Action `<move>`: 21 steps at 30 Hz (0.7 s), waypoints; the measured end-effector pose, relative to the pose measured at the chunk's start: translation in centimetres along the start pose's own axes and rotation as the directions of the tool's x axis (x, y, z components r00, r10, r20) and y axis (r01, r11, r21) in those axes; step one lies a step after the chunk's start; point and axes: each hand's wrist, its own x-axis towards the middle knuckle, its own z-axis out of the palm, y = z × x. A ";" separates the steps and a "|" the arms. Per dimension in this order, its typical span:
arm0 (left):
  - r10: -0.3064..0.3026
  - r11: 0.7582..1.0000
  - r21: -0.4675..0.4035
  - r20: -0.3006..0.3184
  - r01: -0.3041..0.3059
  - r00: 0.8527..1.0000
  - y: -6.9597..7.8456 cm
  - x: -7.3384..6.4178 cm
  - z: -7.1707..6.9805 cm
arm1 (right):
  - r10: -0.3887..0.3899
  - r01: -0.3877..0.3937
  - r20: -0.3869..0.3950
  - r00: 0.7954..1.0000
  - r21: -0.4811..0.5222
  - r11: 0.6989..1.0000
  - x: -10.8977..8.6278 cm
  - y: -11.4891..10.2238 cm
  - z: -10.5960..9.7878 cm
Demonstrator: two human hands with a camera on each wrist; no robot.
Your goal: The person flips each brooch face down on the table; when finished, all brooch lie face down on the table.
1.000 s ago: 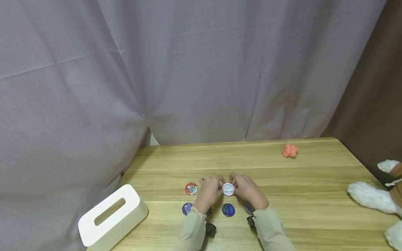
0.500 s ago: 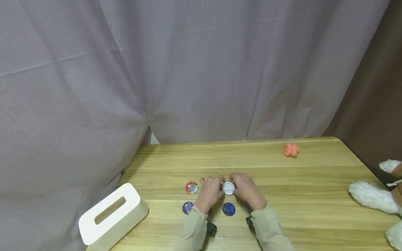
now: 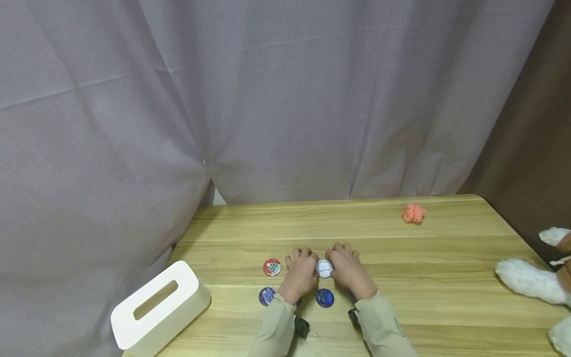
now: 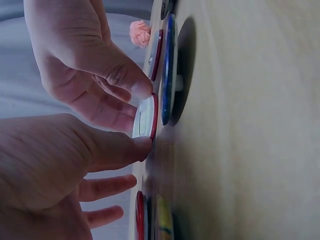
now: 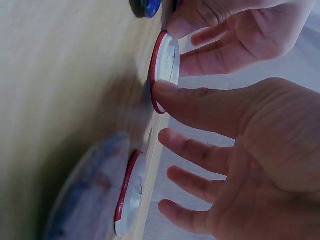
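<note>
A pin-back button badge [image 3: 324, 268] lies between my hands, its white back facing up and its rim red. My left hand [image 3: 300, 272] pinches its left edge, with the thumb [image 4: 135, 148] against the rim. On the opposite edge my right hand [image 3: 350, 270] pinches it too, its thumb [image 5: 172, 95] on the white back. The lower fingers of both hands spread away from the badge. A dark blue badge [image 3: 324, 297] lies just nearer to me. To the left are a red badge with a tree picture [image 3: 272, 267] and a purple-blue badge [image 3: 266, 296].
Beside my right hand, another red-rimmed badge [image 5: 132, 195] lies back up, behind a blurred badge [image 5: 90, 190]. A white tissue box [image 3: 160, 307] stands at the left, a coral scrunchie-like bundle [image 3: 413, 213] at the back right. White plush limbs [image 3: 528, 280] reach in from the right.
The hands keep hold of the badge, whose back has turned slightly. The index fingers have drawn off its far edge, and the other fingers have spread. The right wrist has shifted slightly left.
</note>
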 end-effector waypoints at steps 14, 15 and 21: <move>-0.006 1.000 -0.015 0.030 0.006 1.000 0.0 -0.1 0.0 | -0.009 0.009 0.014 1.000 -0.013 1.000 -0.3 -0.2 -0.1; -0.007 1.000 -0.018 0.028 0.007 1.000 0.0 -0.1 0.0 | -0.007 0.007 0.013 1.000 -0.011 1.000 -0.3 -0.2 -0.1; -0.006 1.000 -0.025 0.023 0.007 1.000 -0.1 0.0 0.1 | 0.018 -0.018 0.026 0.999 0.007 1.000 -0.2 -0.1 0.0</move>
